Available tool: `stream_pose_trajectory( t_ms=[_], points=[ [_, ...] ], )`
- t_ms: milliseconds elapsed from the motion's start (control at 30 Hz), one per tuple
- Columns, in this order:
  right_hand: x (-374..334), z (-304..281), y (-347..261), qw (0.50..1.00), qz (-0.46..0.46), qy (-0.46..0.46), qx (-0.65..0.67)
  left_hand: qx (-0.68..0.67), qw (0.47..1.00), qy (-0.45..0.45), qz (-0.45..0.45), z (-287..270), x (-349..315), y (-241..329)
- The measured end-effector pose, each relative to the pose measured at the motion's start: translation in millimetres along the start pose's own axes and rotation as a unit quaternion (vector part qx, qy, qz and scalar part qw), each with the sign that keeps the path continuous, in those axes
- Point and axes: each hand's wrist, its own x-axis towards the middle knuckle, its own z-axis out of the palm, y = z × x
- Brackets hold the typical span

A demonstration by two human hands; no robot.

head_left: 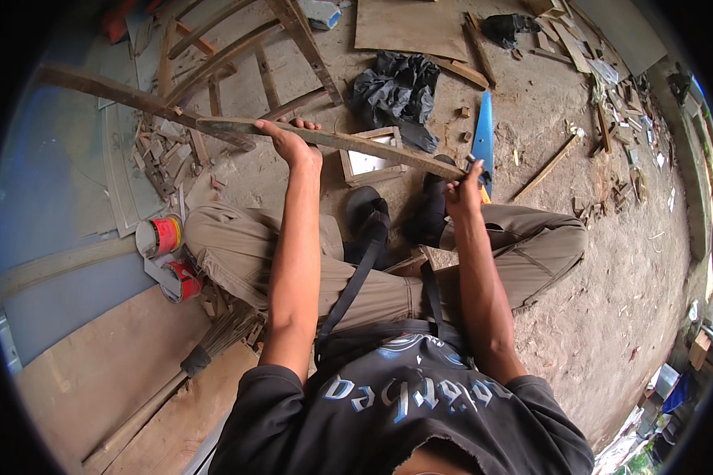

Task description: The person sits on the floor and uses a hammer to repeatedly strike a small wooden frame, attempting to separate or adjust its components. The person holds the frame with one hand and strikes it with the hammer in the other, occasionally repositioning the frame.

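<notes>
A long, narrow wooden strip [380, 149] is held slantwise above my feet, its left end farther from me. My left hand [293, 146] is closed round it near that end, thumb on the near side. At the other end, my right hand [464, 194] grips the strip with bent fingers; a small dark object by its thumb is too small to name. Just beyond the right hand, a handsaw [483, 131] with a blue blade lies on the ground. Below the strip sits a small wooden frame [346, 168] with a white panel inside.
A slatted wooden frame [264, 75] stands at the far left, beside wood scraps [162, 154]. Beyond my feet lie a black plastic bag [396, 83] and a plywood sheet [412, 28]. Red-labelled containers [166, 235] and a broom [228, 332] are at my left. Offcuts [626, 186] litter the right.
</notes>
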Motion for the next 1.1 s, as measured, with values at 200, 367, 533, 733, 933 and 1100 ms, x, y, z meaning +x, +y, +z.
stream_pose_trajectory(
  t_ms=[200,367,533,733,933,1100],
  points=[
    [26,-25,-43,0.952,-0.169,0.064,-0.247,0.011,0.992,0.126,-0.028,-38,23,-14],
    [-7,-18,-71,0.73,-0.41,0.149,-0.526,-0.029,0.952,0.281,-0.118,-91,31,-75],
    [-36,-33,-60,0.695,-0.448,0.06,-0.559,0.064,0.954,0.258,-0.141,-115,38,-96],
    [-63,-24,-1,0.678,-0.39,-0.156,-0.603,0.026,0.977,0.153,-0.143,-108,55,-108],
    [-76,-11,34,0.535,-0.356,-0.301,-0.704,0.139,0.976,0.092,-0.143,-97,66,-108],
    [-76,-10,44,0.516,-0.343,-0.347,-0.704,0.233,0.968,0.087,-0.037,-89,89,-100]
  ],
)
